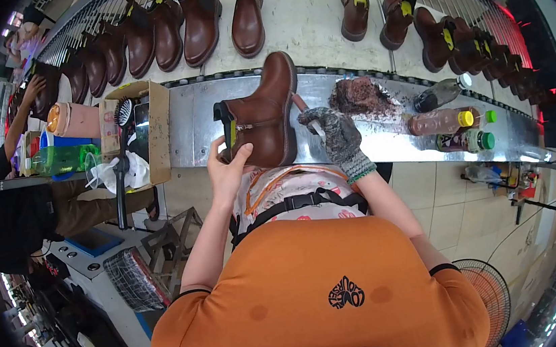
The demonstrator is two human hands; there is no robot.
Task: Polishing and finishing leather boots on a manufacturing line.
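A brown leather ankle boot (264, 115) with a side zip lies on its side over the metal bench edge, toe pointing away from me. My left hand (227, 166) grips it by the shaft, thumb across the leather near the opening. My right hand (338, 137), in a grey knit glove, is closed round a slim brown-tipped stick (300, 102). The stick's tip meets the edge of the sole, or is very close to it. Its exact kind I cannot make out. Beyond the gloved hand sits a dark, crumbly reddish-brown lump (359, 95) on the metal.
Brown boots (199, 20) stand in rows along the roller conveyor. At left, a cardboard box (161, 128) holds a hairbrush (124, 112) beside a pink tub (80, 121). Several bottles (436, 121) lie at right. A co-worker's hand (34, 86) touches a boot far left.
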